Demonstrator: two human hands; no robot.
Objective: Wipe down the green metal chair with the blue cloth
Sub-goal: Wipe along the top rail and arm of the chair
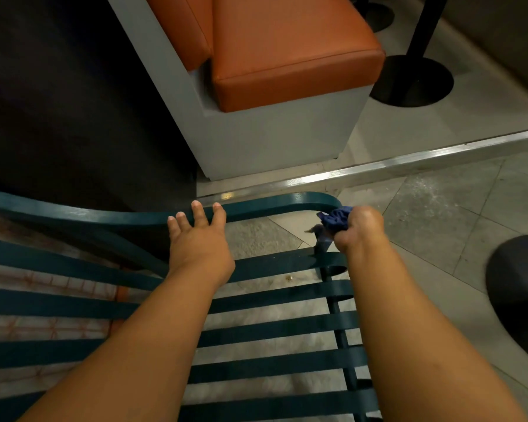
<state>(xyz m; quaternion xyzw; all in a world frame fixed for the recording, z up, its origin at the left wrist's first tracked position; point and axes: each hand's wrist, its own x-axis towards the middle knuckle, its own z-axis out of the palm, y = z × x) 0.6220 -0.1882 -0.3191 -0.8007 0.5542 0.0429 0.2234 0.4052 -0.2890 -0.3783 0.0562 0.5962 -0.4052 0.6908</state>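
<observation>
The green metal chair (275,327) fills the near floor, its slats running crosswise and its curved top rail farthest from the person; beyond that rail stands an orange-cushioned bench (287,50); the left hand (197,239) rests open on the rail, fingers draped over it, likely to steady the frame; the right hand (358,228) is fisted around the bunched blue cloth (336,219) at the rail's right bend, seemingly rubbing that corner; the chair's legs and near edge are cut off, and most of the cloth is hidden inside the fist.
</observation>
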